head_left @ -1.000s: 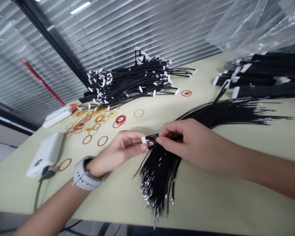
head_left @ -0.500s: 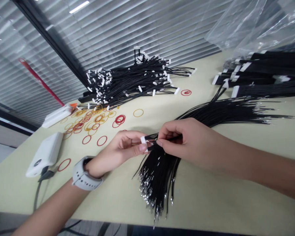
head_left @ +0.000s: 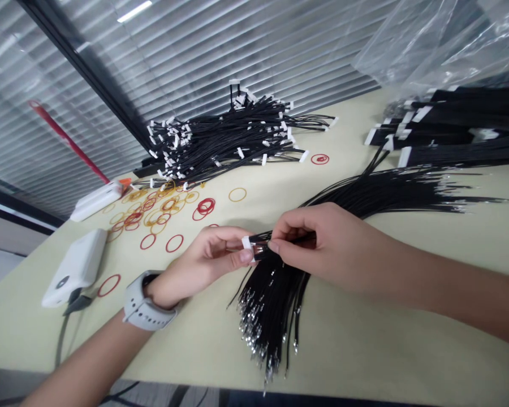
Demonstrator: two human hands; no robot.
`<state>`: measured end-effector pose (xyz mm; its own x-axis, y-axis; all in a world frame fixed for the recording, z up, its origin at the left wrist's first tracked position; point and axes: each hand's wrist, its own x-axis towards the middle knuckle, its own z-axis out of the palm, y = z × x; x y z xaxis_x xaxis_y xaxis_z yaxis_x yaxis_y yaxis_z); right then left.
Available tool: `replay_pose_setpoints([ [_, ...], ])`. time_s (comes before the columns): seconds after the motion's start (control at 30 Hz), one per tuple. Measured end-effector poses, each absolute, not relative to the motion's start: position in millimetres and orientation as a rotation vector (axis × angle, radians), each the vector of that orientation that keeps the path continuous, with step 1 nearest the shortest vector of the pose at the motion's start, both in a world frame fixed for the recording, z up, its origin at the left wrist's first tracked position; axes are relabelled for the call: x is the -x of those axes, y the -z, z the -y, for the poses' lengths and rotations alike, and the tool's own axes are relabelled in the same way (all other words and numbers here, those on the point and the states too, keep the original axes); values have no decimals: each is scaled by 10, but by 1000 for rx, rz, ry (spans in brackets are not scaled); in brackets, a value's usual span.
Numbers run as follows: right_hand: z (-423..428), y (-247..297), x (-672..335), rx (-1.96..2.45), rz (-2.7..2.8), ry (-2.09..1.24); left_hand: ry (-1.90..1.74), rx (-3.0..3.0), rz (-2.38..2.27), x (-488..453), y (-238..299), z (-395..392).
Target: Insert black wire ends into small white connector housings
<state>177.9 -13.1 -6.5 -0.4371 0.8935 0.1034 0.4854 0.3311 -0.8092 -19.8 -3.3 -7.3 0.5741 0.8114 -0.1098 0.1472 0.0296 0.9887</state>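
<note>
My left hand point(head_left: 203, 263), a grey watch on its wrist, pinches a small white connector point(head_left: 247, 243) between thumb and fingers. My right hand point(head_left: 318, 240) is closed on thin black wires point(head_left: 263, 236) whose ends meet the connector. Both hands hover just above a fanned bundle of black wires with metal terminals point(head_left: 271, 305) lying on the pale green table point(head_left: 365, 350). The bundle runs off to the right behind my right hand.
A heap of finished black wires with white connectors point(head_left: 229, 141) lies at the back. Red and yellow rubber bands point(head_left: 161, 212) are scattered left of centre. A white power bank point(head_left: 74, 265) with cable sits at left. Banded wire bundles point(head_left: 449, 135) and clear plastic bags lie at right.
</note>
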Motion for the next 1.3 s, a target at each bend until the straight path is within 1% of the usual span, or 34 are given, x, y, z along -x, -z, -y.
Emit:
replay_pose_setpoints([
  [0.2, 123, 95, -1777, 1164, 2068, -956, -601, -1481, -897, 206, 77, 34],
  [0.4, 138, 97, -1762, 1168, 2053, -868, -626, -1443, -887, 206, 67, 32],
  [0.77, 156, 172, -1741, 1174, 2048, -852, -581, -1528, -911, 216, 91, 37],
  [1.1, 176, 60, -1753, 1253, 2030, -1073, -553, -1578, -912, 234, 110, 38],
  [1.3, 177, 64, -1748, 1284, 2055, -1056, -541, -1587, -940, 221, 113, 21],
])
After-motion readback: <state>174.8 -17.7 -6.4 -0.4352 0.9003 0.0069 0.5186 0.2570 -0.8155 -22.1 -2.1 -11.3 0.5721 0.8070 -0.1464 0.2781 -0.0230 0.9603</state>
